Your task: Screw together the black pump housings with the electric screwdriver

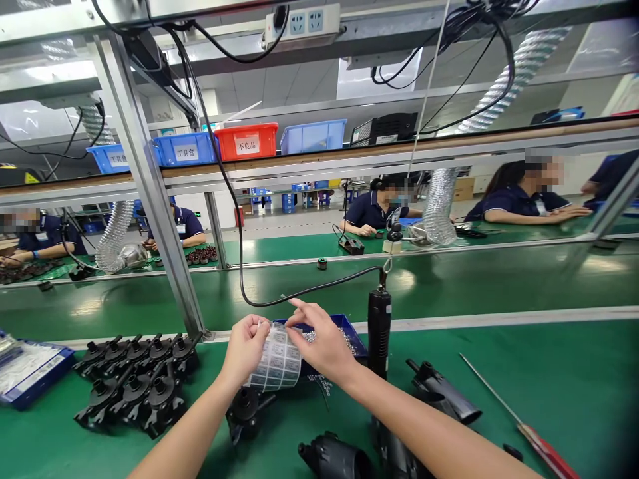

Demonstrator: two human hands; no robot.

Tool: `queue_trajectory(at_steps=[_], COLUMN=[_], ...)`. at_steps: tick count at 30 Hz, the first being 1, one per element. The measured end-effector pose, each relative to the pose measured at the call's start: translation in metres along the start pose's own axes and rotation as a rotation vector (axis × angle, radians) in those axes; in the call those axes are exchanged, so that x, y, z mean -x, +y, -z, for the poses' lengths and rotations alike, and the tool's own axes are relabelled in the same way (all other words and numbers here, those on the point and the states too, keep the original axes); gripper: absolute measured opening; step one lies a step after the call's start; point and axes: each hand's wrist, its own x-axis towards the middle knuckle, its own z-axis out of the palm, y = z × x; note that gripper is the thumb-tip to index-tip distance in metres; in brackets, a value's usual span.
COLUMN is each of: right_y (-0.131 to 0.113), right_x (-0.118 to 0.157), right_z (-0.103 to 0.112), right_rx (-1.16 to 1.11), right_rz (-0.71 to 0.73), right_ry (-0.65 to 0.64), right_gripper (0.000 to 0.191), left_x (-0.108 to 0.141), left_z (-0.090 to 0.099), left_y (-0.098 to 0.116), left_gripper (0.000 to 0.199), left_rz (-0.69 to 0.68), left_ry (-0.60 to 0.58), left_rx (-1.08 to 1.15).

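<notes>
A curved sheet of small silvery labels (277, 359) is held up near the middle of the bench. My left hand (245, 349) pinches its upper left edge, fingers closed. My right hand (322, 339) is at the sheet's upper right edge, thumb and index finger together there, the other fingers raised. Behind the hands sits a blue tray (357, 339) of small metal screws, partly hidden by my right hand. Below the sheet stands a black plastic part (244, 412). A black electric screwdriver (379, 329) hangs upright to the right of my right hand.
Several black parts (134, 379) stand in rows at left, beside a blue tray (42, 379) with plastic bags. Black housings (444, 392) and a red-handled screwdriver (542, 446) lie at right. A metal post (150, 193) rises behind; people sit across the green conveyor (479, 286).
</notes>
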Motion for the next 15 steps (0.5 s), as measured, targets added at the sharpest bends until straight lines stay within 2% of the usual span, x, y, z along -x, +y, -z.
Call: queue_trajectory(at_steps=[3, 7, 12, 15], right_y=[-0.002, -0.002, 0.005, 0.006], right_x=[0.001, -0.001, -0.003, -0.002], right_z=[0.0, -0.004, -0.01, -0.012], right_rx=[-0.054, -0.162, -0.34, -0.417], right_rz=[0.007, -0.134, -0.365, -0.442], right_ry=[0.005, 0.071, 0.071, 0.034], right_gripper=[0.037, 0.038, 0.081, 0.093], left_x=[-0.002, -0.003, 0.0, 0.003], left_z=[0.001, 0.003, -0.002, -0.005], left_y=[-0.003, -0.005, -0.007, -0.006], left_gripper=[0.071, 0.07, 0.062, 0.052], left_rz=[-0.016, -0.043, -0.054, -0.072], left_ry=[0.001, -0.016, -0.106, -0.155], left_rx=[-0.063, -0.151, -0.246, -0.312])
